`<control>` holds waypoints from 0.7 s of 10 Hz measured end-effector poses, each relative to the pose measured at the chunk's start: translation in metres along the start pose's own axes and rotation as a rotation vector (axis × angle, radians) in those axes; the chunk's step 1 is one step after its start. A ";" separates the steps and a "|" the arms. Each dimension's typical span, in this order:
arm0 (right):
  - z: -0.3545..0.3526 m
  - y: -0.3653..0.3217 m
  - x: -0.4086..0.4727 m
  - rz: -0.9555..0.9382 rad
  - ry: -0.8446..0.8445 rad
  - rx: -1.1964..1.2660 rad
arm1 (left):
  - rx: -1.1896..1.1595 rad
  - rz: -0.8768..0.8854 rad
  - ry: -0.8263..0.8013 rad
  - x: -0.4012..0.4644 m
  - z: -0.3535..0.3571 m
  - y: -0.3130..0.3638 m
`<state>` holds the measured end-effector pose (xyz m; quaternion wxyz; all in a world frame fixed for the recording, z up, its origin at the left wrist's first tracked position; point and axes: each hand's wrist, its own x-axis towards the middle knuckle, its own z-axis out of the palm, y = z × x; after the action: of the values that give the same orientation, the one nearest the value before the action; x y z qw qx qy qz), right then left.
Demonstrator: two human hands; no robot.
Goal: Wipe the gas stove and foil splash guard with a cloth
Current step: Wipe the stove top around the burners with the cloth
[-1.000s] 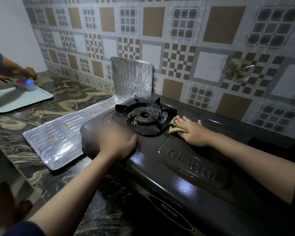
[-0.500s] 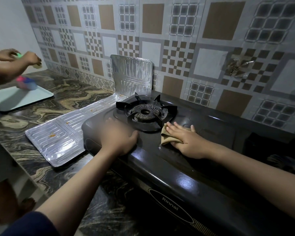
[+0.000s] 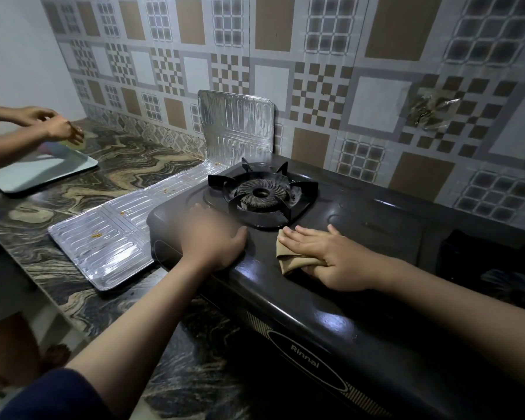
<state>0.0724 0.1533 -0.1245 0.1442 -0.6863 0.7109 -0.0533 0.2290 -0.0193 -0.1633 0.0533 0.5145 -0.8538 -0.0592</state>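
The black gas stove (image 3: 361,301) sits on a marbled counter, its burner and pan support (image 3: 262,194) at the back left. My right hand (image 3: 331,256) presses a folded tan cloth (image 3: 288,259) flat on the stove top, just in front of the burner. My left hand (image 3: 215,237) rests palm down on the stove's front left corner, fingers spread, holding nothing. The silver foil splash guard (image 3: 103,241) lies flat on the counter left of the stove, with food specks on it, and one panel (image 3: 237,125) stands upright against the tiled wall.
Another person's hands (image 3: 55,125) work over a pale tray (image 3: 43,174) at the far left of the counter (image 3: 128,165). Patterned tiles cover the wall behind. A dark object (image 3: 497,268) stands at the stove's right end.
My right hand has slid the cloth toward me and leftward, from beside the burner to the stove's front area. My left hand stayed on the corner. The other person's hands lifted off the tray.
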 end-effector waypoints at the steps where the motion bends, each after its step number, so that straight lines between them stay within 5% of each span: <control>1: 0.003 -0.006 -0.004 -0.043 -0.025 0.005 | 0.003 0.001 0.005 0.000 0.001 0.000; 7: 0.000 -0.008 -0.014 -0.164 -0.120 0.295 | 0.003 0.005 0.017 0.001 0.001 -0.001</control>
<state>0.0803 0.1668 -0.1203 0.2805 -0.7152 0.6273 -0.1276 0.2292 -0.0203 -0.1646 0.0600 0.5130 -0.8546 -0.0533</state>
